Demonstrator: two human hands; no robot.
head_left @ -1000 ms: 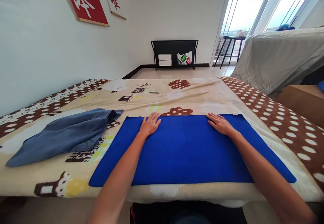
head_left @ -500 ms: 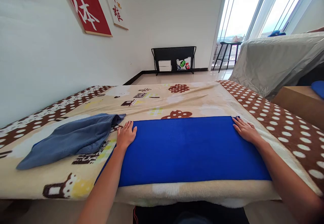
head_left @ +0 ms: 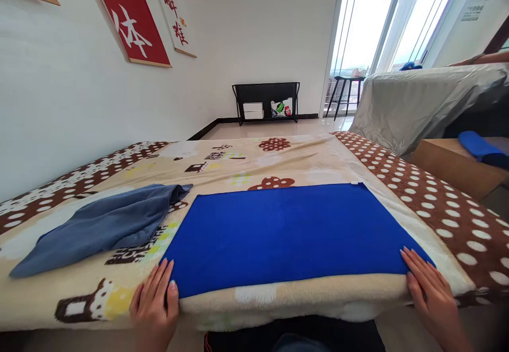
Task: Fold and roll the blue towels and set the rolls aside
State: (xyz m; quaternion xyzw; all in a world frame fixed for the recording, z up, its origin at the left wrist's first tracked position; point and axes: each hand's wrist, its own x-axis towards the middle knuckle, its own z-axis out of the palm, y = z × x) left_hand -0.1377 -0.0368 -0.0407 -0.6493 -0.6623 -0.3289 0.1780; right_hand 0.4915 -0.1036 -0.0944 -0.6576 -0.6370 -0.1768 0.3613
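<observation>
A bright blue cloth [head_left: 286, 235] lies spread flat near the front edge of a patterned blanket [head_left: 222, 304], with a small white tag at its far right corner. At the cloth's near left corner, my left hand [head_left: 155, 299] rests palm down, fingers stretched out. My right hand [head_left: 431, 288] lies with straight fingers on the near right corner. Neither hand grips anything. To the left, a crumpled grey-blue cloth [head_left: 107, 222] sits apart from the blue one.
A black rack [head_left: 266, 100] with white boxes stands by the far wall. On the right are a cardboard box [head_left: 449, 166] with a blue item, a plastic-covered piece of furniture [head_left: 401, 103], and a dark stool [head_left: 345, 92]. Part of another person's arm [head_left: 481, 59] shows behind the cover.
Both hands have slid from the blue cloth's far corners toward me, to its near corners. The blue cloth stays flat. The view has shifted slightly.
</observation>
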